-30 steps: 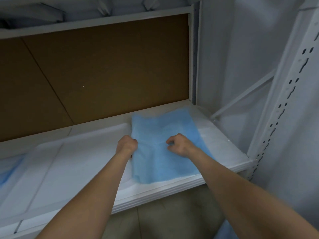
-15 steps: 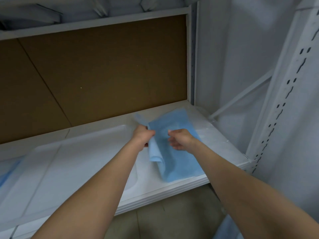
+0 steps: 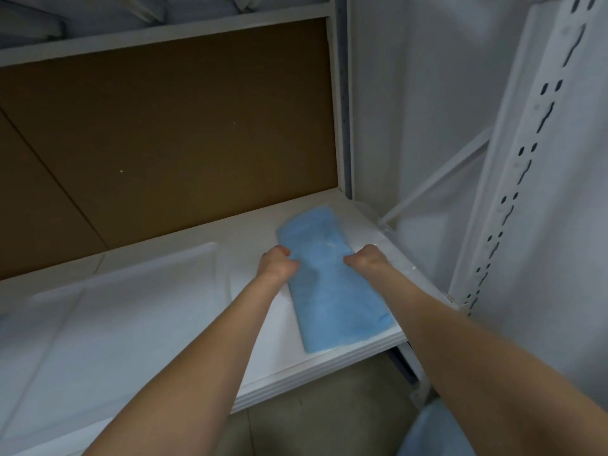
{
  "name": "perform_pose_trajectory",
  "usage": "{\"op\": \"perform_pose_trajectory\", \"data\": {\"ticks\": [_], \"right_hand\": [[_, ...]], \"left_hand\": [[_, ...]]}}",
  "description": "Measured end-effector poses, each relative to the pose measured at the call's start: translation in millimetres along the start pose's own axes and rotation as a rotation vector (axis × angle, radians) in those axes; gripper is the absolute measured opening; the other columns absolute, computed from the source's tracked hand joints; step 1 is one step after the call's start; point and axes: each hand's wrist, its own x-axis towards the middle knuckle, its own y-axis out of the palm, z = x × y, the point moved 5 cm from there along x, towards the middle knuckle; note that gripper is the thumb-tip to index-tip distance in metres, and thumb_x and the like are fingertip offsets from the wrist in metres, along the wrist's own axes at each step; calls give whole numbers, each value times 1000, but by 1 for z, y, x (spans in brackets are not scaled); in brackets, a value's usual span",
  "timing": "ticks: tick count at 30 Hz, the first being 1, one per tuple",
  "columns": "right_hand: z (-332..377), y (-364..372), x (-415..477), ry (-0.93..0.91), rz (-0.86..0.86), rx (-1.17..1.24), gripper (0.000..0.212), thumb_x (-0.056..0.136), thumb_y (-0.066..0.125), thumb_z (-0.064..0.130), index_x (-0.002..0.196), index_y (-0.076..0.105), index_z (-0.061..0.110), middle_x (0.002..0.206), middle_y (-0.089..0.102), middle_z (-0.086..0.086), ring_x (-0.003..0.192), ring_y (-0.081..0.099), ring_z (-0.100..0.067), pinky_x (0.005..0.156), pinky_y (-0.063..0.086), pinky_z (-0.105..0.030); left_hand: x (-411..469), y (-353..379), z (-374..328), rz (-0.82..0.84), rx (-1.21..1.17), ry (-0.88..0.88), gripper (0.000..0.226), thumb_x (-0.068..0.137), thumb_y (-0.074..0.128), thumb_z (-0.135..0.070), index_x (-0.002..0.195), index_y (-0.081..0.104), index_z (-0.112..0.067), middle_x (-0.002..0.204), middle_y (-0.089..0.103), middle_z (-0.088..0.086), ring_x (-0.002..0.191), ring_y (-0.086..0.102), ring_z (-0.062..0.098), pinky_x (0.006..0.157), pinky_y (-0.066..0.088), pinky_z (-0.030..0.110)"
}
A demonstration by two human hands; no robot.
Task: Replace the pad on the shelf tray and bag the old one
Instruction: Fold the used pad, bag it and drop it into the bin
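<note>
The left hand's [image 3: 275, 265] curled fingers [image 3: 287, 255] pinch the left edge of the folded blue pad [image 3: 332, 291]. The right hand [image 3: 366, 258] grips the opposite edge, fingers bent. The pad lies at the right end of the white shelf [image 3: 329, 357], reaching its front edge. A white tray [image 3: 131, 307] sits left of it, with a brown backboard [image 3: 171, 133] behind.

two bare forearms [image 3: 204, 340]

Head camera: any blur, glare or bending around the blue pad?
Head view: motion blur softens the blue pad and both the left hand and right hand; no glare; light dim and even; wide-angle lens bends the shelf post.
</note>
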Motion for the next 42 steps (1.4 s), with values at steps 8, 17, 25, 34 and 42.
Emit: {"op": "perform_pose_trajectory", "data": {"ticks": [8,17,25,34,42], "right_hand": [[3,-10,-7,-30,-156,-221,23,92,47,21,109,57,10,110,60,-8,91,56,-28,74,42,-28],[1,-10,-5,-48,-140,-303,5,90,51,17,93,51,14,108,59,-8,89,56,-26,71,43,-28],[6,4,1,-51,-67,-225,8,84,55,15,91,53,10,93,56,-5,86,58,-27,69,43,-26],[13,24,2,10,0,166,20,83,66,17,92,55,3,96,62,-11,90,64,-29,78,55,-33],[11,32,8,10,-47,121,12,82,59,7,92,59,1,98,63,-16,94,66,-35,82,58,-42]], "left_hand": [[3,6,22,32,1,-62,54,90,56,-14,141,38,-8,135,48,13,119,51,29,94,50,37],[9,17,27,33,-224,-196,20,84,61,-5,71,46,-7,75,54,15,58,50,21,46,42,26],[4,12,38,88,-582,-275,23,83,54,3,105,55,3,76,61,13,63,60,22,52,50,29],[-4,2,46,129,-623,-273,30,89,56,3,119,52,10,87,62,14,71,62,25,67,52,37],[6,-13,61,42,-491,-254,31,87,59,8,117,58,9,109,63,19,96,62,34,83,52,40]]}}
